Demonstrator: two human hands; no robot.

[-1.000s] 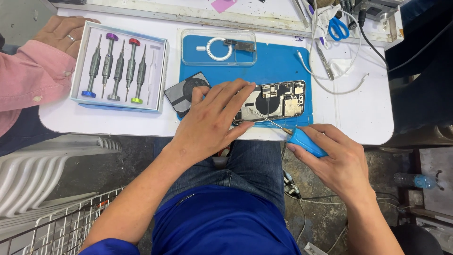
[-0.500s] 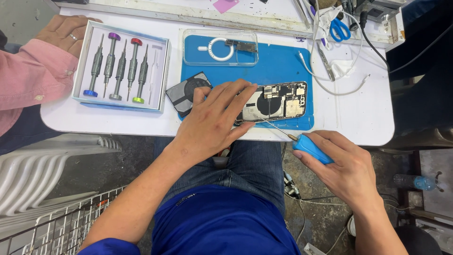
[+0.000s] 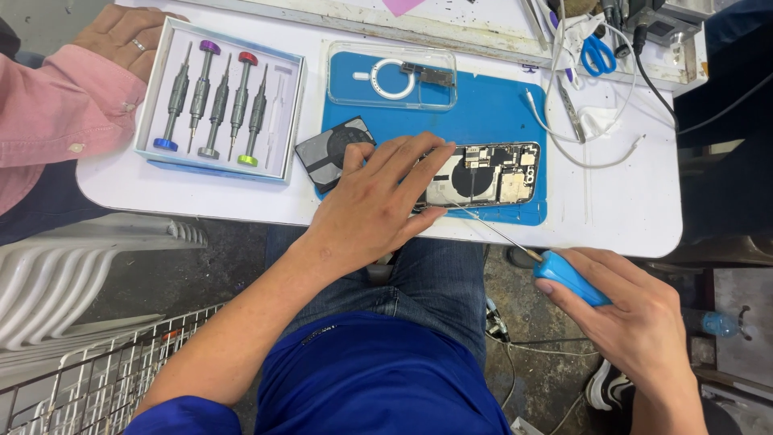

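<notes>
Head view: opened phone (image 3: 491, 173) half under left hand (image 3: 378, 205).

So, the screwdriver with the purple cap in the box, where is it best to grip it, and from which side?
Probably grip the purple-capped screwdriver on its thick grey handle, coming straight down from above. It lies flat in the open white box, tip toward the person, with neighbours close on both sides, so fingers fit best pinching the handle's upper half near the cap.

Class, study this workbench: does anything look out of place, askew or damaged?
The opened phone lies with its insides bared, and a dark square part sits askew, overhanging the blue mat's left edge. Nothing is spilled.
</notes>
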